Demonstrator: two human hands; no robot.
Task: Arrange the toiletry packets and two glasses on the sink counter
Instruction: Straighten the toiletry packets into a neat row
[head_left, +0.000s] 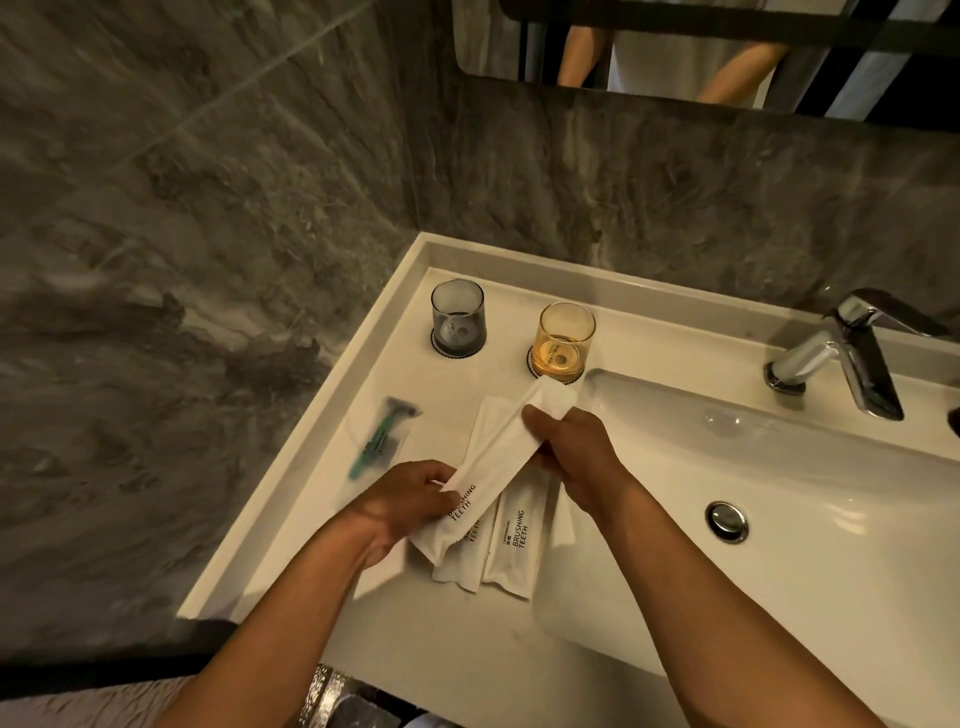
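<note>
A long white "BRUSHING TEETH" packet (496, 462) is held slantwise above the counter by both hands. My left hand (410, 499) grips its lower end and my right hand (571, 452) pinches its upper part. Under it lie two more white packets, one (462, 558) partly covered and one (517, 545) beside it to the right. A clear packet with a green razor (382, 436) lies to the left. A grey glass (458, 318) and an amber glass (565, 342) stand upright on dark coasters at the back of the counter.
The white counter (332, 467) has a raised rim against the grey marble wall (208, 234). The sink basin (753, 483) with its drain (727, 521) lies to the right, a chrome tap (847, 353) behind it. A mirror (701, 47) hangs above.
</note>
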